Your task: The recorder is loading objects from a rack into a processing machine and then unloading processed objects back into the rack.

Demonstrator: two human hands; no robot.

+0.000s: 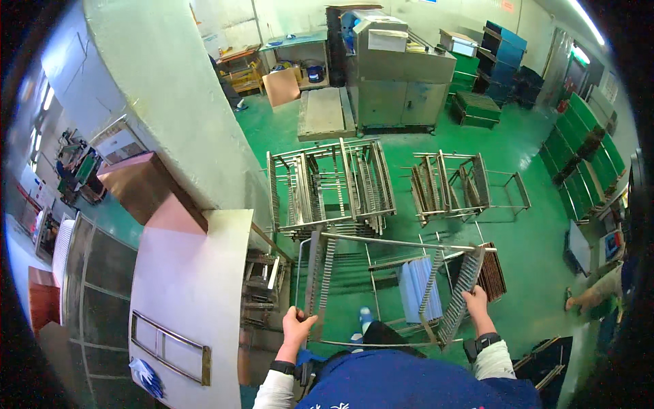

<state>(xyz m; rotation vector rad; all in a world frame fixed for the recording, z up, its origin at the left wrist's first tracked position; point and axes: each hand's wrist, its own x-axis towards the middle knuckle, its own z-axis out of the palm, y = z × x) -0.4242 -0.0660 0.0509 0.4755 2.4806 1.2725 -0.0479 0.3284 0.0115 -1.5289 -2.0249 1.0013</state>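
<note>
A metal rack (403, 240) with toothed, slotted sides is held up in front of my body. My left hand (298, 328) is closed round its left side, near the lower corner. On the right, my right hand (478, 308) grips the slotted side piece at about its middle. Through the open frame show a stack of pale blue panels (414, 290) and the green floor. A stack of brown boards (493, 273) stands just beyond the rack's right side. My blue-clad torso covers part of the rack's near edge.
Farther off stand a cluster of slotted racks (340, 191) and a smaller rack group (453, 187). At left, a white table (194, 273) bears a metal frame (170, 347) and gloves (146, 378). A pillar (163, 88) rises behind it. Another person's leg (594, 293) shows at right.
</note>
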